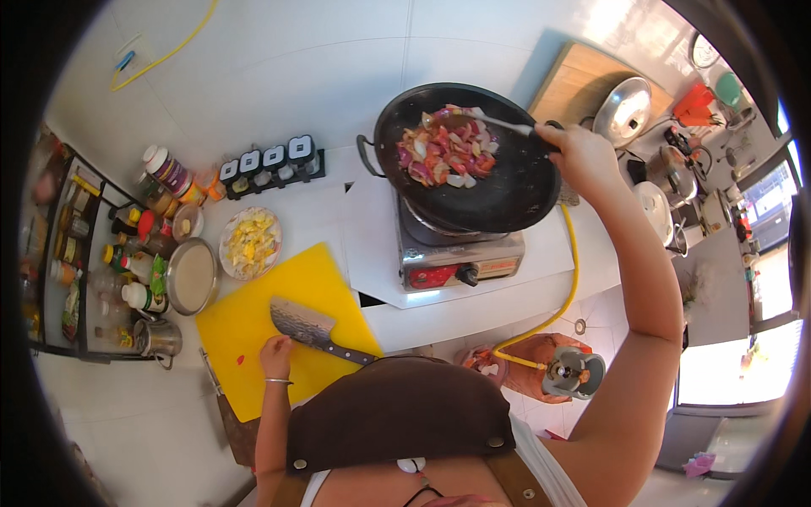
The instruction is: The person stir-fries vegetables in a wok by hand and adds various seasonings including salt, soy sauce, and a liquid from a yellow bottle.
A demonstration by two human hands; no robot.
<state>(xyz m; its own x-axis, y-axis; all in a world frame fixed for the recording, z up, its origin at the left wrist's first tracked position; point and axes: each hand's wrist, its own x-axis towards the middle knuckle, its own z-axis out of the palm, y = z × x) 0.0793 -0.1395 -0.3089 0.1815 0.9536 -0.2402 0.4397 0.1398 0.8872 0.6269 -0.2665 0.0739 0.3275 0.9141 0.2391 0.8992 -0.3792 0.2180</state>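
Note:
My right hand (583, 156) is closed round the wooden-ended handle of a metal spatula (503, 123). Its head is hidden among pink and red pieces of chopped onion and what may be tomato (448, 152) in a black wok (507, 198). The wok sits tilted on a portable gas stove (456, 253). Over the yellow cutting board (245, 321), my left hand (275, 358) has its fingers curled, nothing visible in them, right beside the blade of a cleaver (302, 323). Whether it touches the blade I cannot tell. A small red scrap lies on the board.
A plate of yellow scrambled egg (250, 243) stands behind the board, beside a round metal tray (193, 275). Spice jars (272, 165) and bottles line the left. A yellow hose (562, 313) runs to a gas cylinder (573, 373) below. A pan lid (623, 112) leans at right.

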